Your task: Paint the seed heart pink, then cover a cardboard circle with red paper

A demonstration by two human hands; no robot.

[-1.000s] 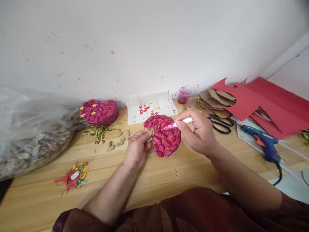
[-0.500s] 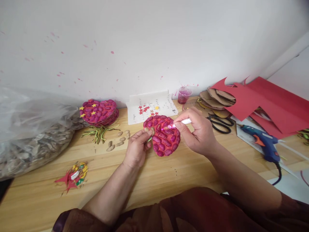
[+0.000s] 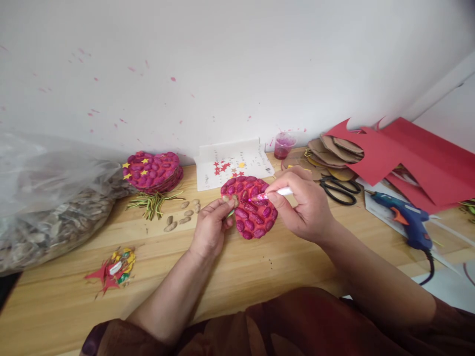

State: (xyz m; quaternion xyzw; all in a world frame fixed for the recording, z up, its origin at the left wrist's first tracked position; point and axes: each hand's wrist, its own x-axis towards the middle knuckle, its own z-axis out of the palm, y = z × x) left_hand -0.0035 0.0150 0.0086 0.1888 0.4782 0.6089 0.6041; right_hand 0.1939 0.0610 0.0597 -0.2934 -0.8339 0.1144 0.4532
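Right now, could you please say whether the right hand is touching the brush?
Touching: the head view shows the right hand pinching the white-handled brush.

Top (image 3: pixel 304 321): dark reddish brown, with muted lighter and darker patches across the front
Left sleeve (image 3: pixel 118 338): dark brown, purplish toward outer edge, ends around elbow
Right sleeve (image 3: pixel 449 321): dark brown, likewise ends around elbow
Forearms (image 3: pixel 166 296): bare
Left hand (image 3: pixel 211 227): bare
Right hand (image 3: pixel 302 205): bare

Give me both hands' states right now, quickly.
Left hand: closed, holding the bumpy pink piece at its left edge.
Right hand: closed, holding a white-handled brush.
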